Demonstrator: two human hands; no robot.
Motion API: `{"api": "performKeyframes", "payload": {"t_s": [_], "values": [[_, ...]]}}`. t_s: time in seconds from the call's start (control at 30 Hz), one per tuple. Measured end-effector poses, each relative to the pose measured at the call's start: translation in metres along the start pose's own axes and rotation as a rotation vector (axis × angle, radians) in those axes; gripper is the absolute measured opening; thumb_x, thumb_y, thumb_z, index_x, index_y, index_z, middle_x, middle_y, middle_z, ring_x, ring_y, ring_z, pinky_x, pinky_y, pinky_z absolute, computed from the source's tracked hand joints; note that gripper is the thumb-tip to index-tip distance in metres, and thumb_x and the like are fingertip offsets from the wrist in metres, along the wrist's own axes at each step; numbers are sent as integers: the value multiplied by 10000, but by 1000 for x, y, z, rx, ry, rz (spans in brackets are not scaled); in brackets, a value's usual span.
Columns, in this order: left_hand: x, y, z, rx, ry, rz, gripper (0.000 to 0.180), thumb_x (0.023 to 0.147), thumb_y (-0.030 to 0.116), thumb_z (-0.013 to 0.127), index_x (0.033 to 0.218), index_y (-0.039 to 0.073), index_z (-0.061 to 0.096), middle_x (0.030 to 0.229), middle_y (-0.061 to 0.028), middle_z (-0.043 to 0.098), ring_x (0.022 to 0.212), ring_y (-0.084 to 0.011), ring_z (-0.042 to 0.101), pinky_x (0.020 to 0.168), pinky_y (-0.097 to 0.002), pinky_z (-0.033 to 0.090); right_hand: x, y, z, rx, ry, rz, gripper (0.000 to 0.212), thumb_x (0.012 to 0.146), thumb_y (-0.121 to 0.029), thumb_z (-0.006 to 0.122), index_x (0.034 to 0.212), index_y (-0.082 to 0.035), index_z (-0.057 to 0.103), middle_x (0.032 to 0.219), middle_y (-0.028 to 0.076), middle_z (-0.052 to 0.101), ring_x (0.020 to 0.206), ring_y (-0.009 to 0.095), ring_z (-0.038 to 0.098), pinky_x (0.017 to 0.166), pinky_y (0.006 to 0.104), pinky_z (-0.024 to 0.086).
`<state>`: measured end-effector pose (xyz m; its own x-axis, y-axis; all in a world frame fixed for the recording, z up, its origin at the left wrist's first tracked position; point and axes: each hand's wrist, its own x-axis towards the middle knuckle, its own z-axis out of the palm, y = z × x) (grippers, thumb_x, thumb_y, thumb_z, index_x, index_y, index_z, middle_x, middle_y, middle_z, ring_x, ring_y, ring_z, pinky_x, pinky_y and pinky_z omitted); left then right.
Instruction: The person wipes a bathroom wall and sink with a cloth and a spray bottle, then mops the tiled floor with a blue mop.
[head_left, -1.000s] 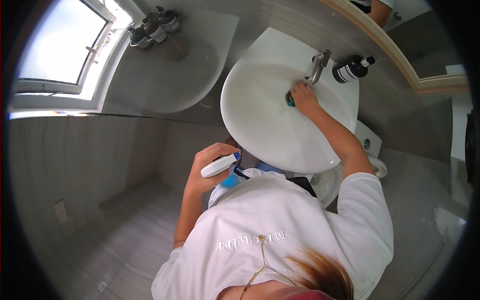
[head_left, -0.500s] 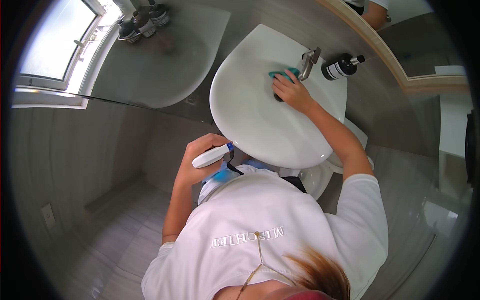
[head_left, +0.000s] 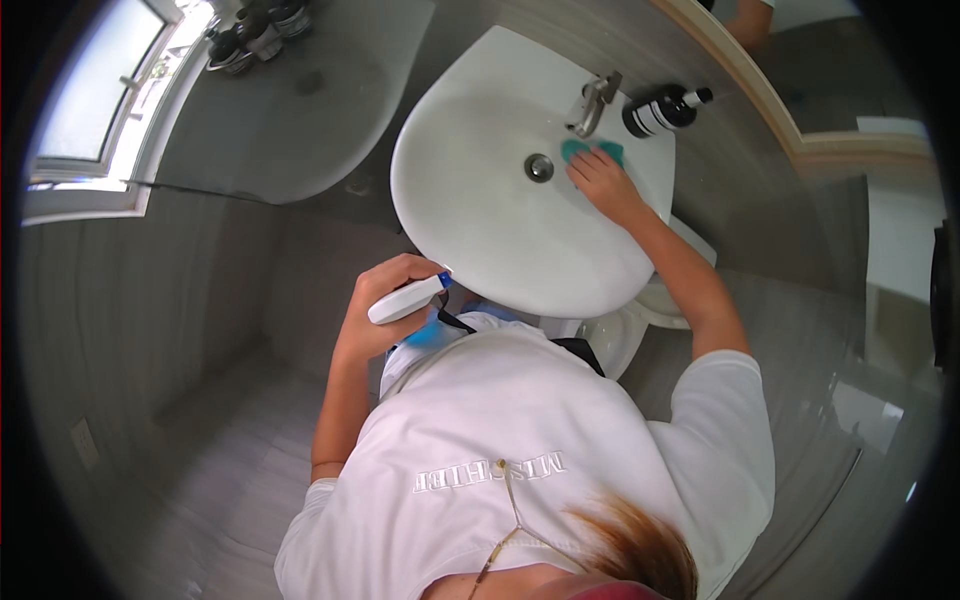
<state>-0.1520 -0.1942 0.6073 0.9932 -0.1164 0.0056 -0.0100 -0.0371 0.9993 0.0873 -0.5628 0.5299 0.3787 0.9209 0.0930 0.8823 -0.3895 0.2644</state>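
teal cloth (head_left: 574, 150) lies inside the white sink (head_left: 455, 205), on the slope to the right of the metal drain (head_left: 539, 168) and just in front of the faucet (head_left: 598, 100), showing on both sides of the fingertips pressed over it. the person's right grip (head_left: 603, 182) is laid palm down there, fingers reaching forward over the fabric; from where i stand i cannot tell how tightly they close on it, since the palm side is hidden. the left grip (head_left: 372, 290), well apart from the other, is wrapped around a spray bottle (head_left: 405, 302) with a white head and a blue nozzle, held near the person's waist, just off the front rim of the sink; some bright blue shows below that hand. a dark bottle (head_left: 655, 114) with a pale label stands at the sink's back edge, beside the faucet. the person leans in wearing a white shirt (head_left: 550, 410). part of a toilet (head_left: 612, 335) peeks out below the sink, and a window (head_left: 95, 100) lets daylight in over to the far left.
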Motion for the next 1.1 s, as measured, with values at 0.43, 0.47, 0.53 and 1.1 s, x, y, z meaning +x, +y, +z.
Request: {"api": "performKeyframes", "payload": {"t_s": [0.43, 0.47, 0.53, 1.1], "values": [[12, 27, 26, 16, -54, -62, 376, 659, -116, 598, 1006, -10, 700, 996, -103, 714, 869, -189, 697, 781, -296, 536, -14, -8, 21, -118, 176, 153, 240, 843, -103, 594, 1056, -15, 661, 1287, 127, 637, 1272, 250, 547, 1086, 397, 433], [11, 25, 28, 5, -58, -87, 376, 659, -121, 598, 1004, -10, 700, 1000, -103, 715, 874, -189, 698, 786, -296, 538, -4, -4, 13, -140, 214, 179, 230, 851, -100, 593, 1052, -11, 661, 1304, 121, 633, 1284, 249, 543, 1078, 400, 442], [13, 25, 36, 24, -94, -93, 372, 668, -118, 602, 1010, -11, 698, 997, -100, 716, 882, -192, 698, 796, -300, 537, -5, 2, 14, -193, 238, 209, 214, 862, -93, 590, 1044, -5, 661, 1332, 114, 625, 1298, 247, 537, 1068, 399, 452], [13, 35, 53, 72, -109, -63, 369, 652, -95, 627, 1002, -4, 701, 995, -99, 724, 882, -206, 695, 787, -306, 522, -6, -36, 68, -134, 183, 418, 122, 849, -78, 563, 910, 15, 613, 1451, 189, 527, 1254, 296, 508, 1043, 406, 447]]}}
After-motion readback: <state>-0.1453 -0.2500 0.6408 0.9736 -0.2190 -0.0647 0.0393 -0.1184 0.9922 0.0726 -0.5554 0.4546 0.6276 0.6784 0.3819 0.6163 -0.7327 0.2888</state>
